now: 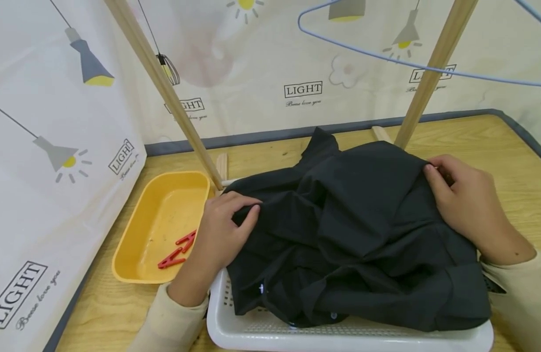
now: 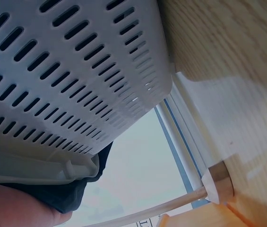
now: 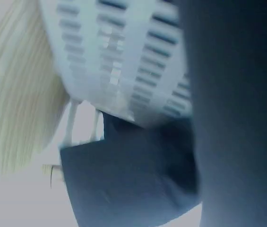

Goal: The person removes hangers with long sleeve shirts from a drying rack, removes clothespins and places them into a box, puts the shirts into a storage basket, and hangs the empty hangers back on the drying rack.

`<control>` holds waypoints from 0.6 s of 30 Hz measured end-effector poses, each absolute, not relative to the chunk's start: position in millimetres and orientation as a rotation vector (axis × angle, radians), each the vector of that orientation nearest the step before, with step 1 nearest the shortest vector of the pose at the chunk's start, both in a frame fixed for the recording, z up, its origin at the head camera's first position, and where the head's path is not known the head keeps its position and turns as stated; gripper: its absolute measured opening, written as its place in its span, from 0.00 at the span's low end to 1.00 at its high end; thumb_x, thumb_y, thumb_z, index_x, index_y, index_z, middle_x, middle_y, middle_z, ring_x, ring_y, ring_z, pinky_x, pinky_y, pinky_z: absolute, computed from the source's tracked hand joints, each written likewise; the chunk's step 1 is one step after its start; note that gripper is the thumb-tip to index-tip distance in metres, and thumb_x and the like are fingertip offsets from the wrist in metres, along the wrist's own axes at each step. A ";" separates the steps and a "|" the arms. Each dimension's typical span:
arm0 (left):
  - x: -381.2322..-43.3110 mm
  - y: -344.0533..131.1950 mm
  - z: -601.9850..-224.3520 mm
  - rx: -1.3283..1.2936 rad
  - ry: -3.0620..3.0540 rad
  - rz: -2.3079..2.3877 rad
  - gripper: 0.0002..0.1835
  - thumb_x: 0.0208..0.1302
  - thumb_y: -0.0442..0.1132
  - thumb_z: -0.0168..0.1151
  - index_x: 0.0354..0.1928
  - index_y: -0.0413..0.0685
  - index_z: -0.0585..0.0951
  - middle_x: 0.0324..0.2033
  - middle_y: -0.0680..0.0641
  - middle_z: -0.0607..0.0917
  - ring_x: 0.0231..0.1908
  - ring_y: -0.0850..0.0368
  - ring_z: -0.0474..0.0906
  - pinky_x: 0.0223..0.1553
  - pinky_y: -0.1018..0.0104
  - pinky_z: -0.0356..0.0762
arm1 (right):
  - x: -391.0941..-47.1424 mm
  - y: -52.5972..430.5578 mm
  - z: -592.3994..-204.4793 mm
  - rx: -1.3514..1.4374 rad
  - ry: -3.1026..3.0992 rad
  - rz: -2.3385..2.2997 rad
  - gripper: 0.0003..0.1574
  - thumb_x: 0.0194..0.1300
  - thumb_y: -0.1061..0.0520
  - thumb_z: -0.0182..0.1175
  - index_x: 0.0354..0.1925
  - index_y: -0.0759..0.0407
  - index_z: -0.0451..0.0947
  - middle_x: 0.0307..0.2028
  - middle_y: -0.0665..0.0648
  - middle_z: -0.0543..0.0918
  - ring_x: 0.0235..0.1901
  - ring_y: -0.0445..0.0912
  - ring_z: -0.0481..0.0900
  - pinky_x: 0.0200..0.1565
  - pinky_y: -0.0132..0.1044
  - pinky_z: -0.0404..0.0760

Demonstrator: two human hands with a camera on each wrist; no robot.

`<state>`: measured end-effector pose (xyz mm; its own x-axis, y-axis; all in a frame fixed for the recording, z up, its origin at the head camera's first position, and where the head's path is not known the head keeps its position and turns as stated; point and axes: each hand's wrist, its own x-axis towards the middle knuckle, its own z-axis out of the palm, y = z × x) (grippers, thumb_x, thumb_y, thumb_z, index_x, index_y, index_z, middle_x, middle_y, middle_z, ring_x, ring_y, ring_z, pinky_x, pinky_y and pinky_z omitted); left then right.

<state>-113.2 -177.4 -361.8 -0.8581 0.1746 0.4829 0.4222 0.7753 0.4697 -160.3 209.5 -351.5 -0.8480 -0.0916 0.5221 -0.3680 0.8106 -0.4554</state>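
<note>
A crumpled black shirt (image 1: 354, 220) with a few small buttons lies heaped over a white perforated basket (image 1: 341, 337). At the shirt's left side my left hand (image 1: 226, 225) pinches a fold between thumb and fingers. My right hand (image 1: 466, 198) pinches the cloth at its upper right edge. Part of the left hand (image 2: 20, 208) shows in the left wrist view, beside dark cloth (image 2: 62, 194) under the basket's rim. Blurred dark fabric (image 3: 128, 179) covers much of the right wrist view, and the right hand cannot be made out there. Most of the basket's inside is hidden.
Left of the basket sits a yellow tray (image 1: 151, 220) holding red clothespins (image 1: 171, 259). Wooden poles (image 1: 173, 102) rise from the table (image 1: 508, 161) behind the shirt. A blue hanger (image 1: 376, 54) hangs at upper right. Patterned cloth walls (image 1: 261, 63) enclose the table.
</note>
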 end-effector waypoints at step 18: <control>-113.7 -176.5 -361.5 -0.465 -2.539 -0.805 0.08 0.60 0.46 0.59 0.37 0.56 0.84 0.33 0.57 0.83 0.38 0.62 0.76 0.46 0.62 0.69 | -134.7 195.0 -338.4 0.901 -2.379 0.889 0.14 0.56 0.69 0.60 0.41 0.55 0.80 0.29 0.34 0.75 0.20 0.25 0.65 0.31 0.19 0.66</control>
<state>-113.7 -176.5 -361.5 -0.8495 0.1818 0.4954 0.4341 0.7745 0.4602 -134.7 195.0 -338.4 -0.6890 -0.4188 0.5915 -0.7040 0.5805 -0.4091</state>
